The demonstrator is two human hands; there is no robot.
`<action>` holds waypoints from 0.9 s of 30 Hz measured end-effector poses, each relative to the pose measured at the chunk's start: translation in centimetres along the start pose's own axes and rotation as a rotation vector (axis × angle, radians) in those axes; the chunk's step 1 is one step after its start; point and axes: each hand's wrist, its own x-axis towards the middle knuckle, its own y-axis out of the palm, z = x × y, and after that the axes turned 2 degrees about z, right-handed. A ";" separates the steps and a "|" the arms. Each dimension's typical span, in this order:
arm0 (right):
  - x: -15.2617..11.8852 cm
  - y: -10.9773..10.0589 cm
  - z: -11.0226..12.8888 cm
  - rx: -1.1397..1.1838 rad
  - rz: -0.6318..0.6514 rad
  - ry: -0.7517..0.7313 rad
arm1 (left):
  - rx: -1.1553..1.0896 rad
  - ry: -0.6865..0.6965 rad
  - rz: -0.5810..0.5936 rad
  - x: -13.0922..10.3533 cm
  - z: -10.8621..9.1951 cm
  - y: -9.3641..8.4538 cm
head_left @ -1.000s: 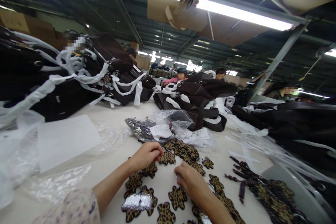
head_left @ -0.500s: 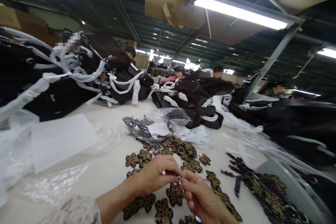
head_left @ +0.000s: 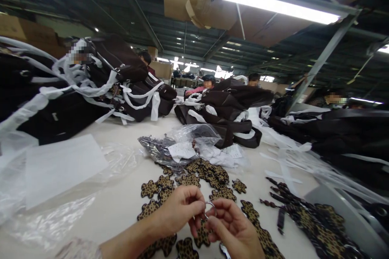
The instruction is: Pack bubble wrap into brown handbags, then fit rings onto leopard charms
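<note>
A metal split ring [head_left: 215, 207] is pinched between my two hands, low in the middle of the head view. My left hand [head_left: 182, 207] grips its left side between thumb and fingers. On the ring's right side, the fingertips of my right hand [head_left: 233, 226] are closed. Underneath and around both hands lie several flat leopard-print charms [head_left: 148, 189] with dark edges and rounded lobes. Some overlap in a heap of charms [head_left: 209, 172] just beyond my fingers. My hands partly hide the nearest ones.
A clear bag of dark parts [head_left: 161, 145] lies ahead. Dark bags with white-wrapped straps [head_left: 225, 105] are piled beyond it. On the left is a white sheet [head_left: 65, 168] among clear plastic. Beaded straps with charms [head_left: 306, 214] lie right, beside a grey bin's wall [head_left: 349, 210]. Co-workers sit behind.
The ring has turned and now shows its open loop. My hands have shifted slightly apart around it, and the camera view has moved a little.
</note>
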 end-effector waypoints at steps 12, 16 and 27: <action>-0.4 -0.1 0.4 -0.064 -0.096 -0.068 | -0.131 -0.060 0.103 -0.3 -0.4 0.0; -0.5 -0.3 0.4 -0.119 -0.057 -0.075 | -0.060 0.001 0.099 -0.4 -0.5 -0.1; -0.4 -0.6 -1.1 -0.284 -0.049 -0.246 | -0.137 -0.002 -0.055 -0.2 0.0 0.8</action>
